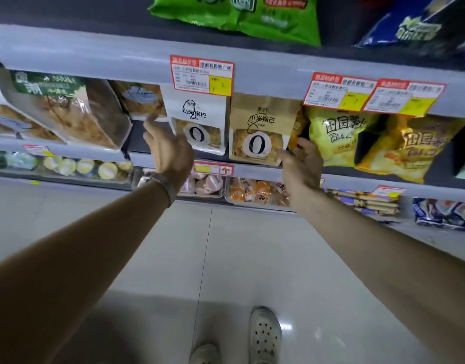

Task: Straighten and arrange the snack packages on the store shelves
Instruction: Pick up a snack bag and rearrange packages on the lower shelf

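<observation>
step in hand: squaring the two pouches on the middle shelf. my left hand (171,151) is open, fingers straight, holding nothing, at the left edge of the white stand-up plastic pouch (199,119). my right hand (302,161) is loosely spread and empty at the lower right corner of the tan paper pouch (262,122) (contact unclear). next, probably: press both inward evenly, keeping them upright.

Left hand (168,151) reaching forward, splayed, right hand (302,164) apparently relaxed
</observation>
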A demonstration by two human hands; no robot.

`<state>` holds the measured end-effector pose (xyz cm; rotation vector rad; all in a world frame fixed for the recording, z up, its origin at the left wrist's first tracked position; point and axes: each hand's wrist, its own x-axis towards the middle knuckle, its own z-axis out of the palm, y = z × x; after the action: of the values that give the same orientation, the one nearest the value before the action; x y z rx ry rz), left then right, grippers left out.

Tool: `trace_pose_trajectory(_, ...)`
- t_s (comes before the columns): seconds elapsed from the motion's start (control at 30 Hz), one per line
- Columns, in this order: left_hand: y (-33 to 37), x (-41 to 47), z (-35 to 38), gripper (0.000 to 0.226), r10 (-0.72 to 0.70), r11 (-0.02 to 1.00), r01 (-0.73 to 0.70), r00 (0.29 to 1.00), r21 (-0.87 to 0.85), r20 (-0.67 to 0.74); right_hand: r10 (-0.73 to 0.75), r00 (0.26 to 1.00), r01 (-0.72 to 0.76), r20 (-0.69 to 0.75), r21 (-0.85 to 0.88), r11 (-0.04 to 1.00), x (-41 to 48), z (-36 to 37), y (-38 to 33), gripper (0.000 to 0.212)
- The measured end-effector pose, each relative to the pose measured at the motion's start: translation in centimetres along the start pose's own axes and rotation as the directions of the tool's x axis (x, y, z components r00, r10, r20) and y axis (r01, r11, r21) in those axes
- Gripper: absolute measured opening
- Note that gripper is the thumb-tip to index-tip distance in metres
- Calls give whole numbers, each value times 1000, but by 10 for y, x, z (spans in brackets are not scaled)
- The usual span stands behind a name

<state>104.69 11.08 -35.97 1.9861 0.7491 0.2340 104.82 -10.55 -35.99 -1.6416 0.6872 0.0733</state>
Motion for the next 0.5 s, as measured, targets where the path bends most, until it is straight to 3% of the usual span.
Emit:
trace_pose_trajectory(0.07, -6, 20, 4, 52, -54, 995, 52, 998, -79, -14, 1, 1000, -2, -29, -8, 1000, 8, 6, 0, 49)
trace_pose_trajectory(0.2, -22, 49, 1, 33, -30, 989, 47, 992, -138, 120, -54, 997, 52, -52, -35, 998, 20, 13, 4, 19)
trace_pose_trajectory(0.3, -19, 54, 0, 17, -40, 982, 61, 992, -180, 116, -71, 996, 66, -54, -82, 994, 31, 17, 6, 18)
trace_pose_trajectory(0.5, -27, 53, -12, 17, 41, 981, -34, 999, -191, 29, -22, 998, 16, -66, -94, 995, 50, 17, 11, 15)
